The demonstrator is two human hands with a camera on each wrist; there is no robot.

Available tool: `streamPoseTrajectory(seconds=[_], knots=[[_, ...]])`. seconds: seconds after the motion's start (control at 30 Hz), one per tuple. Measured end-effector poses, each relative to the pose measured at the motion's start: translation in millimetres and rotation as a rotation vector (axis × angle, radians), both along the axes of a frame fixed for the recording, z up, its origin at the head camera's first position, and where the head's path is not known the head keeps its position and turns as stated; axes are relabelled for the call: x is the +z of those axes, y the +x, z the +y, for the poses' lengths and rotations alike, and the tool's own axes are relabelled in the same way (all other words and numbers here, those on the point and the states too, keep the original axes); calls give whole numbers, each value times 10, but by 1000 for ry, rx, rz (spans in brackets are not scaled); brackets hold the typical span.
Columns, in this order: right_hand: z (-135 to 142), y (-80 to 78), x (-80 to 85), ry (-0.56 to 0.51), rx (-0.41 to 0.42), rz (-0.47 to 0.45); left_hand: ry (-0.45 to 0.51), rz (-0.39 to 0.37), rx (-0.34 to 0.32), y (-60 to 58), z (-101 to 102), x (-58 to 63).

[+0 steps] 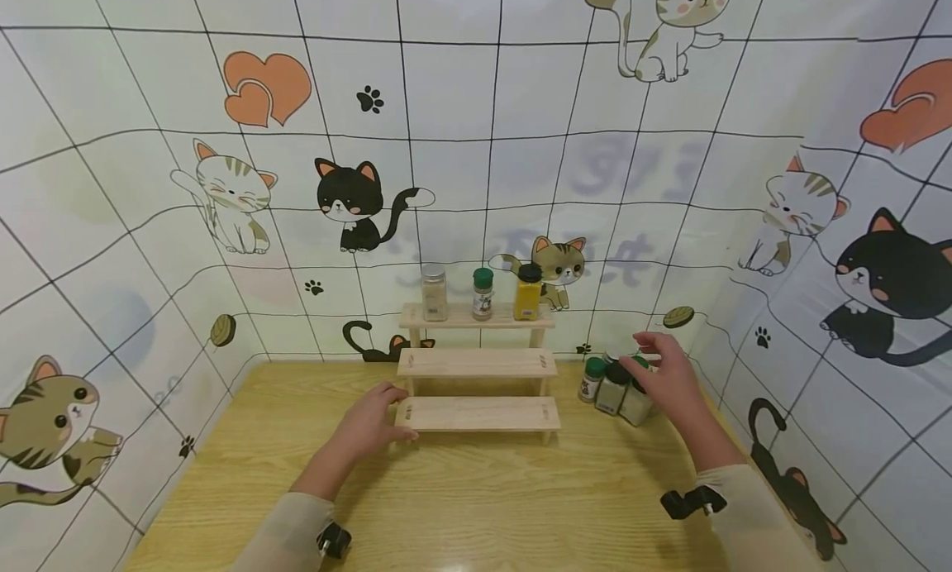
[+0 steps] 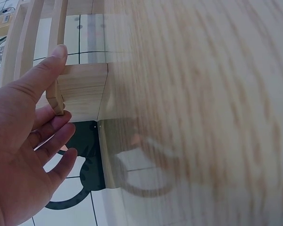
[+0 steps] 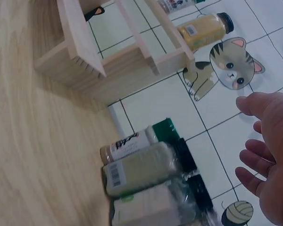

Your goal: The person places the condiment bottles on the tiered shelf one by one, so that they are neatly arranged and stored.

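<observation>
A three-step wooden spice rack point(image 1: 478, 363) stands against the back wall. My left hand point(image 1: 371, 421) pinches the left end of its lowest step, and in the left wrist view the thumb point(image 2: 59, 52) lies on one side of that board with fingertips on the other. My right hand point(image 1: 667, 379) hovers by a cluster of spice jars to the rack's right, fingers loosely bent and nothing between them. That cluster includes a green-capped jar point(image 1: 592, 379), a black-capped jar point(image 1: 611, 394) and a pale jar point(image 1: 635, 407); the right wrist view shows a gap between hand and jars.
Along the top step stand a clear-capped jar point(image 1: 435, 293), a green-capped shaker point(image 1: 483, 295) and a yellow jar with a black cap point(image 1: 528, 293). A wood-grain table point(image 1: 476, 498) lies under everything. Cat-printed sheeting point(image 1: 461, 84) encloses the back and sides.
</observation>
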State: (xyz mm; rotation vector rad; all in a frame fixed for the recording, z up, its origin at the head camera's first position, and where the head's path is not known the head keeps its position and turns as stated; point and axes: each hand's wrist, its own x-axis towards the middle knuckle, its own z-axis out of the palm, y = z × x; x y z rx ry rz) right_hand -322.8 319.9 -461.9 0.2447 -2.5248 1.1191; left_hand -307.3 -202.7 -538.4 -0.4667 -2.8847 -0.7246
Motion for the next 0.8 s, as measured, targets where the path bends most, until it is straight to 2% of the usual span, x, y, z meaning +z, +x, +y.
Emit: streamPoseTrajectory(seconds=[0.27, 0.5, 0.67, 0.8], knots=[[154, 95, -215, 80, -49, 4, 9, -7, -4, 9, 6, 8], [230, 152, -360, 156, -83, 53, 21, -23, 2, 2, 4, 2], [265, 142, -472, 160, -81, 97, 17, -33, 2, 0, 0, -1], [288, 115, -541, 148, -81, 96, 15, -33, 1, 0, -2, 6]])
